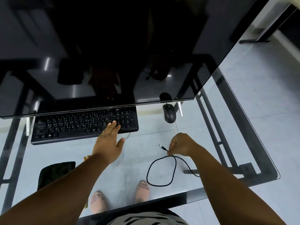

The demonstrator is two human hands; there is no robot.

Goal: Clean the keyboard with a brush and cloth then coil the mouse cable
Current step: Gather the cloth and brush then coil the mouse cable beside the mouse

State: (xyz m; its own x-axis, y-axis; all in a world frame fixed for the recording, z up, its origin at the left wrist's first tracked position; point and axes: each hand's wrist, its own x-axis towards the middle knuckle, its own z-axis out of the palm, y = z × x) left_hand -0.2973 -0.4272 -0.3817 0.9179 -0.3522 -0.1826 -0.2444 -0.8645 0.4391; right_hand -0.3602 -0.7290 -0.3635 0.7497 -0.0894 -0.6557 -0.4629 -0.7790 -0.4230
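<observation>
A view from a person's head looks down on a glass tabletop (pixel 227 127) with a black keyboard (pixel 84 125) lying under the lower edge of a large dark monitor (pixel 113 46); the left hand (pixel 108 140) reaches forward with straight, released fingers resting on the keyboard's right end, holding nothing; the right hand (pixel 181 145), to the right of the keyboard and nearer the person, pinches a thin black cable (pixel 160 171) just behind its plug (pixel 162 147), its fingers curled around the cord; below that hand the cable lies on the glass in one loose loop, then trails off under the right forearm; the black mouse (pixel 169 112) sits just right of the keyboard, near the monitor's edge; a dark cloth (pixel 55 172) lies in front of the keyboard's left end, untouched; no brush is clearly visible, though something small and yellowish peeks out beside the left wrist; judging from this, the cleaning seems finished and the cable coiling has only begun, with one loop made and more cable to gather.
</observation>
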